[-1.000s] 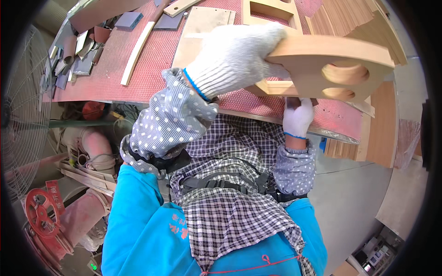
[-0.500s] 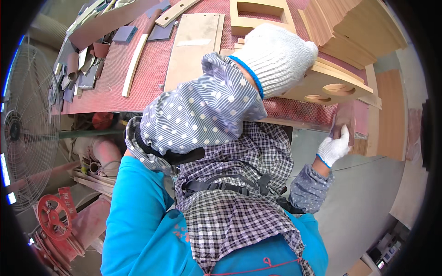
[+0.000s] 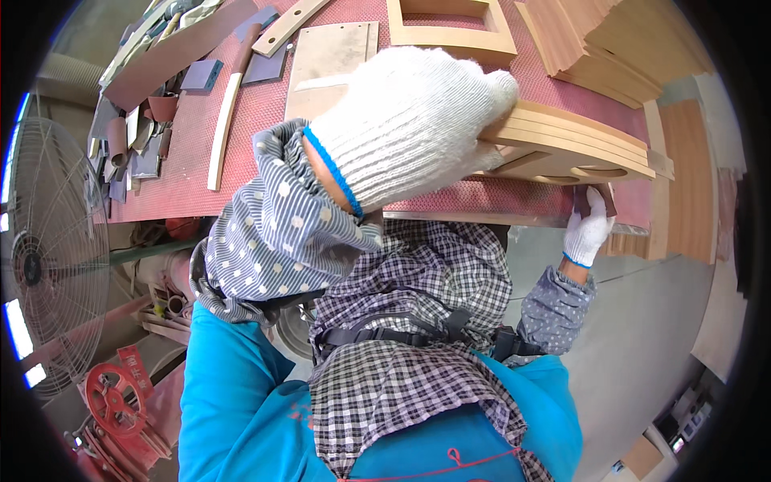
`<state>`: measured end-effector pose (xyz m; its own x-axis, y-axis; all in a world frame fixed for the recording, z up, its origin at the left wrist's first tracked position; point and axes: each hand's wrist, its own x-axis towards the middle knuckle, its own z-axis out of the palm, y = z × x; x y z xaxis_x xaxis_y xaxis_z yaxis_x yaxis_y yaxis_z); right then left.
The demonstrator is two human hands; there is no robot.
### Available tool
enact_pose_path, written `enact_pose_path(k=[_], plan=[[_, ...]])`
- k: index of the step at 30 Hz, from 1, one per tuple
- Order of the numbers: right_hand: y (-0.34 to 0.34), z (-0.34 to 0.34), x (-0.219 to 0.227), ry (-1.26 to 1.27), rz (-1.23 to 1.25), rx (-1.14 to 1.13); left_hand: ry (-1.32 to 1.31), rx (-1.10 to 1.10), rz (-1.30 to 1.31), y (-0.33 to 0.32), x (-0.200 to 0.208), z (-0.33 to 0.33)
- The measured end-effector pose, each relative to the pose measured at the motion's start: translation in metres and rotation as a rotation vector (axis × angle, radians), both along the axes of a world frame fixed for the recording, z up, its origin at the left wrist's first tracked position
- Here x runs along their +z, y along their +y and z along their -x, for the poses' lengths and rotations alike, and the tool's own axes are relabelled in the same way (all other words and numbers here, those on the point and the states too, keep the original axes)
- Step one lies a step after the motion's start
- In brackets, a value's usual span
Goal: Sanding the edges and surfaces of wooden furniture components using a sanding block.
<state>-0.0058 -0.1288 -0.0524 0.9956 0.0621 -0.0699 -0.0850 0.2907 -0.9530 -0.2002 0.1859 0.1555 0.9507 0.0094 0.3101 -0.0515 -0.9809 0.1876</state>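
In a white knitted glove, my left hand is closed on the left end of a pale wooden piece with layered, grooved edges and oval holes. The piece is tilted up off the red mat, its far end pointing right. My right hand, gloved too, pinches a brown sheet that looks like sandpaper. That sheet is right beneath the piece's right end, near the bench's front edge; whether they touch, I cannot tell.
Stacked wooden boards stand at the back right, beside a wooden frame. A flat board and a pale strip lie on the red mat. Sanding scraps crowd the left, near a large fan.
My left hand has come left and nearer, tilting the wooden piece so its underside holes show less. My right hand has moved up with the brown sheet, closer to the piece.
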Motion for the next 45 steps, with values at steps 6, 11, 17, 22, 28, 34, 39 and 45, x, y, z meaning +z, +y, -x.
enact_pose_path(k=[6, 11, 17, 22, 28, 34, 39, 45], plan=[[0.012, 0.031, 0.005, -0.206, 0.384, 0.057, 0.084, 0.094, 0.095, 0.001, 0.008, 0.028], [0.045, 0.060, 0.021, -0.139, 0.353, 0.155, -0.012, 0.115, 0.142, 0.032, 0.003, 0.051], [0.047, 0.068, 0.021, -0.153, 0.498, 0.081, -0.021, 0.100, 0.113, 0.046, 0.000, 0.051], [0.047, 0.080, 0.017, -0.220, 0.506, 0.027, -0.070, 0.005, 0.132, 0.066, 0.004, 0.045], [0.063, 0.088, 0.026, -0.299, 0.528, -0.058, -0.088, -0.029, 0.127, 0.071, 0.000, 0.040], [0.073, 0.076, 0.015, -0.178, 0.439, -0.109, -0.110, 0.021, 0.127, 0.060, -0.012, 0.028], [0.064, 0.051, 0.018, -0.198, 0.447, -0.292, -0.155, 0.037, 0.075, 0.021, -0.008, 0.014], [0.042, 0.038, 0.001, -0.233, 0.342, -0.107, -0.118, -0.010, -0.018, 0.011, -0.001, 0.003]])
